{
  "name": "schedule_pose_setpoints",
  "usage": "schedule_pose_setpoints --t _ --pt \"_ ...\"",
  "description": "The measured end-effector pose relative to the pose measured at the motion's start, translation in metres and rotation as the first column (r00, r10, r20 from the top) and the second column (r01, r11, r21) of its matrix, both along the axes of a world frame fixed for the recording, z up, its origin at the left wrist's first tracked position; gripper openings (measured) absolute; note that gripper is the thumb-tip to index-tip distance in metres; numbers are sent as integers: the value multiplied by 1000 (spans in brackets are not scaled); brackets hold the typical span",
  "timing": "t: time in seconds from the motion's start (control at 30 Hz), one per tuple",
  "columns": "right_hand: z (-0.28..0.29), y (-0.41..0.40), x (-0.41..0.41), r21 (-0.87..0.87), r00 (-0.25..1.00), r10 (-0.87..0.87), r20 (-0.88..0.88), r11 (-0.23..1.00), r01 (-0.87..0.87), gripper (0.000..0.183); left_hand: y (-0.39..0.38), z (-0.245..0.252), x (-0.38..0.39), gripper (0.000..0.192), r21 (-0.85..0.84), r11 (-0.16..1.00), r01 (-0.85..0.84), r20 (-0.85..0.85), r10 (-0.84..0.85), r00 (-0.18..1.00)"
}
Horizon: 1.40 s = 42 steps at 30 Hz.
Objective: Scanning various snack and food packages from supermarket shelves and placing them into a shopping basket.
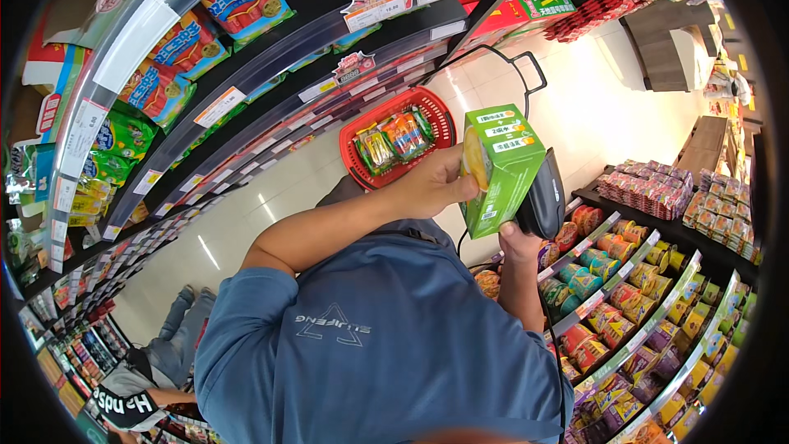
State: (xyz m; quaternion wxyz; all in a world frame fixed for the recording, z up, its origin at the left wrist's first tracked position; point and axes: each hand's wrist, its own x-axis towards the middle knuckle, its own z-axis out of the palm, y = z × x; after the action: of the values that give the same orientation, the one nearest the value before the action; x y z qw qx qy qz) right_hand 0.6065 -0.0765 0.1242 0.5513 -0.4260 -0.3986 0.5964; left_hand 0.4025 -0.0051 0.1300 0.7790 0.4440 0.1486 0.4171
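Observation:
My left hand [445,180] grips a green cardboard box [504,182] by its left side, thumb on the near edge. The box is printed with food pictures and writing. Behind it, partly covered, is a black handheld barcode scanner [547,197]. My right hand [521,242] holds the scanner from below, its thumb against the box's lower edge; its other fingers are mostly hidden. Beyond my left forearm, a red plastic shopping basket [445,112] contains several plastic-wrapped food packs [404,135].
Shelves [259,83] of bagged snacks curve along my left. Tiered shelves [629,268] of cup-shaped packages stand at my right. A long-handled black metal frame [535,71] is beyond the basket. Another person [154,376] is at the lower left. A black cord [553,333] hangs near my right arm.

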Motion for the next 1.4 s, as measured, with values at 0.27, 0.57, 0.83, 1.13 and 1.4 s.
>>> schedule_pose_setpoints --t 0.27,0.57,0.83,1.13,1.4 --pt "7 33 -14 84 1000 21 -15 996 -20 71 27 -7 -10 67 -40 999 7 78 -4 997" --pt "3 69 -23 29 998 -60 32 998 59 79 84 1 -21 74 -17 996 84 57 -83 995" --pt "10 96 -32 76 982 -78 -169 993 92 82 114 10 -12 69 237 965 110 12 -116 993" --pt "8 135 1 36 940 46 -339 999 -36 87 118 12 20 60 194 981 -5 -73 19 997" --pt "23 181 43 216 985 125 -119 972 -98 49 131 33 60 57 76 881 -467 -74 472 879"
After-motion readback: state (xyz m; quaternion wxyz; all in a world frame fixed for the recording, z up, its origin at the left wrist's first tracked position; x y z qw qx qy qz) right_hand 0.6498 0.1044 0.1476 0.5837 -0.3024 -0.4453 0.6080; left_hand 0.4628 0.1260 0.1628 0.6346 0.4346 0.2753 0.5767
